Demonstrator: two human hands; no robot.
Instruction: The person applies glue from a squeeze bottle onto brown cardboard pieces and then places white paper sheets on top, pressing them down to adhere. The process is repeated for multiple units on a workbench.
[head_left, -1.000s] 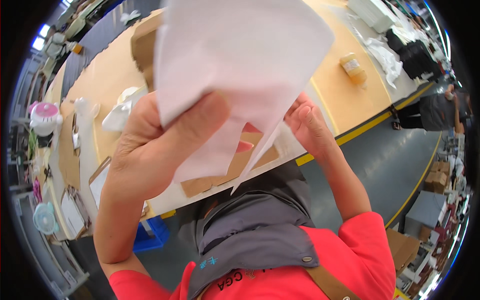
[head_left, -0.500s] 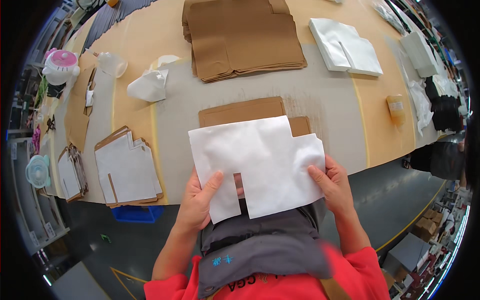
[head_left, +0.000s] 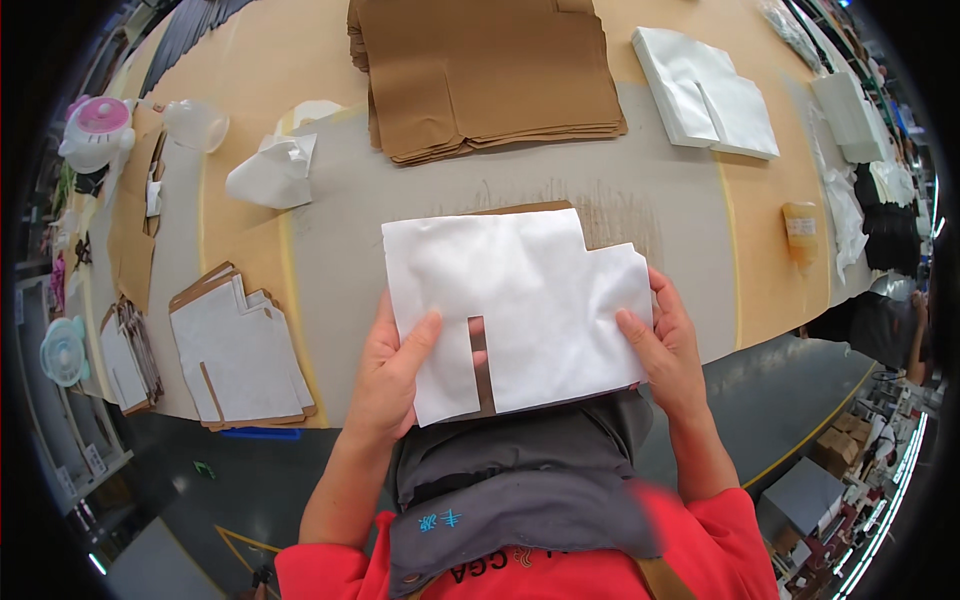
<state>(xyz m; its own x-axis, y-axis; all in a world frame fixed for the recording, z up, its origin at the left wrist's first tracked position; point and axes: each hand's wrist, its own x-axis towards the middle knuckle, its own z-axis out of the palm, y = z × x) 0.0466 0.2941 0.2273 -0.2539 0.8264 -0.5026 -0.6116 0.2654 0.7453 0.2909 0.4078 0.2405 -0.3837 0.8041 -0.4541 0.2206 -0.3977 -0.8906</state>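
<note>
Both of my hands hold a white sheet [head_left: 540,310], cut with a step at its upper right and a narrow slot in its lower edge. My left hand [head_left: 388,370] is closed on its left side, thumb on top. At the right side my right hand [head_left: 668,350] pinches it the same way, fingers mostly hidden underneath. A brown cut panel [head_left: 535,207] shows just past the sheet's far edge, largely covered by it. Brown material and a fingertip are visible through the slot. Whether the two layers touch I cannot tell.
A stack of brown panels [head_left: 490,90] lies at the far middle, with a white sheet stack [head_left: 690,95] to its right. White-faced brown panels [head_left: 240,345] lie at the near left. A crumpled white piece [head_left: 275,172], a plastic bottle [head_left: 197,125] and a yellowish bottle [head_left: 800,232] stand about.
The white sheet has shifted slightly away from me, now covering most of the brown panel that showed beyond it. Both hands keep their hold. The view has turned slightly.
</note>
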